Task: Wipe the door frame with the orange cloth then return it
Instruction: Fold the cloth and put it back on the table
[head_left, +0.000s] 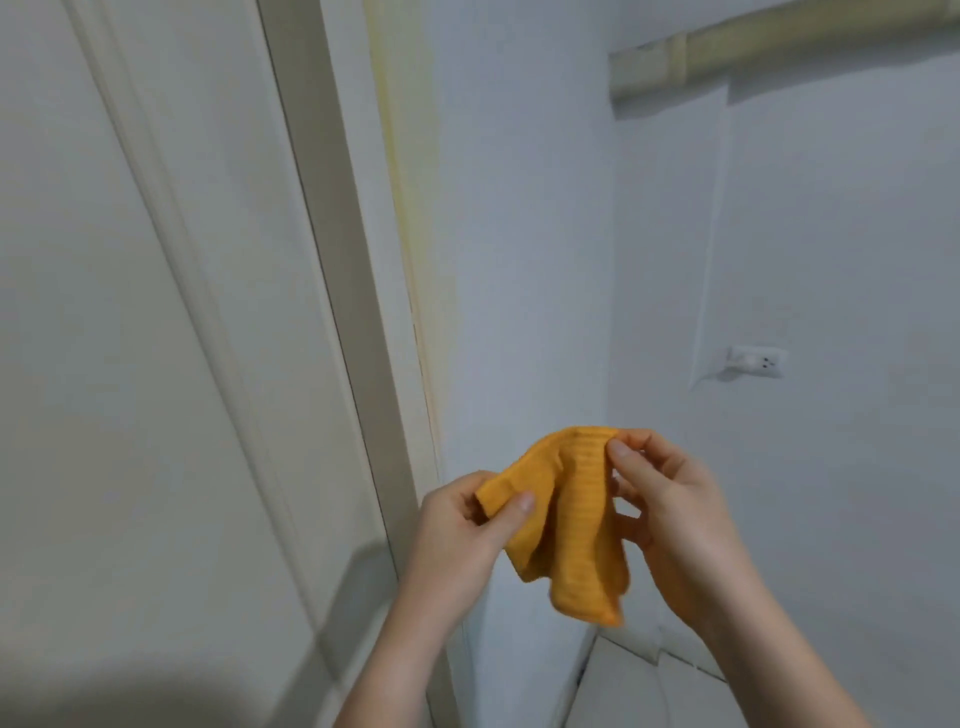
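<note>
You are holding the orange cloth (566, 525) up in front of you between both hands, just right of the door frame (337, 260) and not touching it. Your left hand (462, 535) pinches the cloth's lower left corner, with the thumb curled over the front of the fabric. Your right hand (670, 499) pinches the top edge between thumb and fingertips, the other fingers curled behind. The cloth hangs crumpled between them, its loose end drooping beside your right palm.

The door frame is a pale beige strip slanting from the top centre down toward your left wrist. To its left is the cream door (130, 312), which has a raised moulding line. To the frame's right, the white wall (519, 208) carries a yellowish stain (410, 182) running down alongside the frame's edge. Further right the wall turns a corner, and a white socket (758, 361) sits at mid-height on that far side. A thin line rises from it, possibly a cable conduit, though the view is too soft to be sure. A beige pipe (753, 47) crosses the top right corner. Pale floor tiles (639, 686) show at the bottom right.
</note>
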